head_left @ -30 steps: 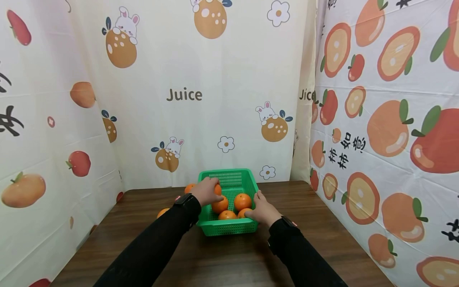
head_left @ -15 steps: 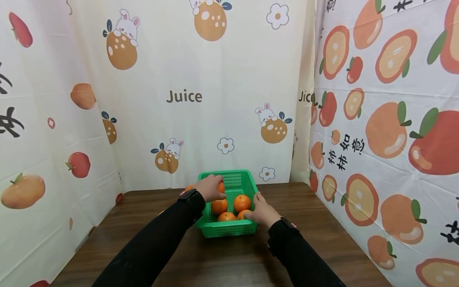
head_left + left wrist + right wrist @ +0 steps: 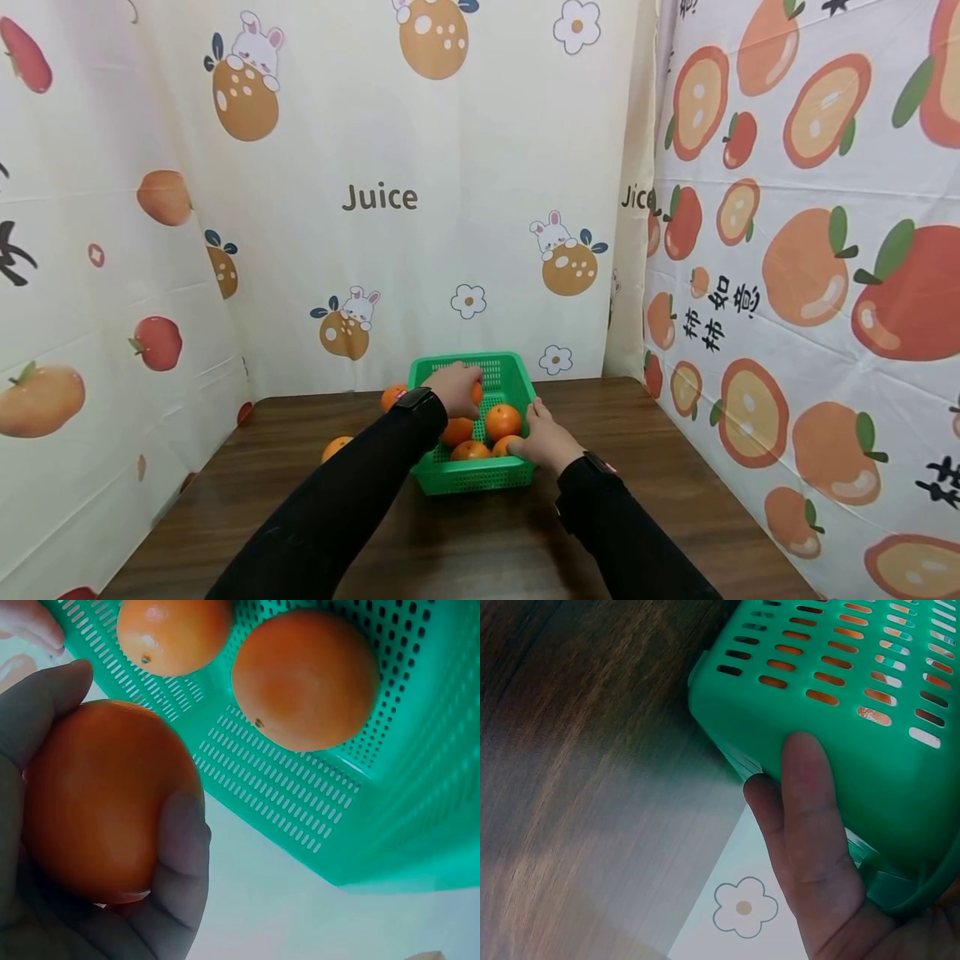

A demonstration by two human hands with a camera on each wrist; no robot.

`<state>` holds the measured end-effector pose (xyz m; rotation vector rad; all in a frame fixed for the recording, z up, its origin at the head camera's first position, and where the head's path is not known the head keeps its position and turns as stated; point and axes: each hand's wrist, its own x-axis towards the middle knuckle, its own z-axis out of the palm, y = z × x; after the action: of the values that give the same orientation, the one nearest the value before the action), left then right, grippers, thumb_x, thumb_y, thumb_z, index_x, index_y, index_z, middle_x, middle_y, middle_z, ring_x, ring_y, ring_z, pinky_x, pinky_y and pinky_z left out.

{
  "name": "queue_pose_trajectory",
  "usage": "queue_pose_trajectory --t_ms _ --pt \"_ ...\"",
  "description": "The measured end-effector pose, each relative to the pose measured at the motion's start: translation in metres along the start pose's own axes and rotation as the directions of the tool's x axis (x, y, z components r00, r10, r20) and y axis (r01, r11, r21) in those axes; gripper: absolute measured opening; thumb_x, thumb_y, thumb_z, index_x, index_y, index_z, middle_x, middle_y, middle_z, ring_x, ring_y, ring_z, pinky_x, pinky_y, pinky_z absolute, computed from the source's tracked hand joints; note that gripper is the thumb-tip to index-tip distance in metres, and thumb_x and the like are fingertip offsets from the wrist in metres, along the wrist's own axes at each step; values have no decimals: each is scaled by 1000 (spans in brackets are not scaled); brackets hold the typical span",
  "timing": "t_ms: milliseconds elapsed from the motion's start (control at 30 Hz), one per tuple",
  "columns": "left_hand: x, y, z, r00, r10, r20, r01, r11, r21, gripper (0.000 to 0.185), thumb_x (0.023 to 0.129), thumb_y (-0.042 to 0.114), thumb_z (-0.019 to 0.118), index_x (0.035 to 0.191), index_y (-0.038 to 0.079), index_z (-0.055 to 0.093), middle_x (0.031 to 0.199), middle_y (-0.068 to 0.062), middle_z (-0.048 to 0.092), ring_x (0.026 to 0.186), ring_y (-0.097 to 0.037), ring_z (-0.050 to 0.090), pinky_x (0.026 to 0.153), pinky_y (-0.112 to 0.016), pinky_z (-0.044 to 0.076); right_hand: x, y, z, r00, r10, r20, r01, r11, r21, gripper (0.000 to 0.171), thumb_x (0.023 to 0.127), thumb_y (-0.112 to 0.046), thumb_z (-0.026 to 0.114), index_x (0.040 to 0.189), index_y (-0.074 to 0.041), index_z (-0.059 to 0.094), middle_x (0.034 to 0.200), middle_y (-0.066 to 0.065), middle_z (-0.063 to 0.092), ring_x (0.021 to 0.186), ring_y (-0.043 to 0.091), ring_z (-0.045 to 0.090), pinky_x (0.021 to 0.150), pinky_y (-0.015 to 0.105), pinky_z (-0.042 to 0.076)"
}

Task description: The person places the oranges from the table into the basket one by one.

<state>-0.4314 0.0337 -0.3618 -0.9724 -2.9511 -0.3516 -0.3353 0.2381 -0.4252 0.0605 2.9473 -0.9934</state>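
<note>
The left hand [image 3: 455, 389] is cupping an orange [image 3: 105, 799] over the basket [image 3: 517, 385], fingers curled round its firm, smooth, probably slippery skin, while the right hand [image 3: 545, 437] is gripping the light, stiff rim.

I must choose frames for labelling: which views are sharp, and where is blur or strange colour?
Head view: sharp, evenly lit, the green basket clear. Left wrist view: close, washed pale, the left hand greyish round its orange. Right wrist view: the table smeared, the right hand sharp.
</note>
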Motion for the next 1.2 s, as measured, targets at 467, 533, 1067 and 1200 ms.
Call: queue_pose_trajectory --t_ms 467,533,1067,1200 --pt "22 -6 24 997 -56 44 55 998 25 60 83 19 89 137 29 65 134 -10 55 96 -28 57 76 -39 50 0 0 -3 1000 -8 4 8 1000 11 90 103 -36 70 168 2 20 180 18 6 158 48 31 124 62 34" --pt "21 -3 22 997 -56 44 54 998 32 60 84 18 89 138 29 65 135 -12 54 96 -29 56 75 -39 50 0 2 -4 1000 -1 0 1 1000 18 90 103 -35 69 168 2 20 180 18 6 158 48 30 124 62 33" --pt "25 -1 31 993 -84 88 81 996 40 74 87 17 86 153 21 54 144 -17 56 103 -29 63 85 -42 56 1 0 -2 1000 10 17 -11 998 55 90 102 -32 71 169 0 20 180 16 5 158 47 30 125 63 32" --pt "33 -6 35 991 -91 98 86 995 59 75 90 20 84 156 12 48 136 -17 64 102 -26 65 86 -41 57 4 0 0 1000 7 17 -8 999 44 90 102 -34 70 169 -1 19 181 14 3 159 45 30 125 62 32"
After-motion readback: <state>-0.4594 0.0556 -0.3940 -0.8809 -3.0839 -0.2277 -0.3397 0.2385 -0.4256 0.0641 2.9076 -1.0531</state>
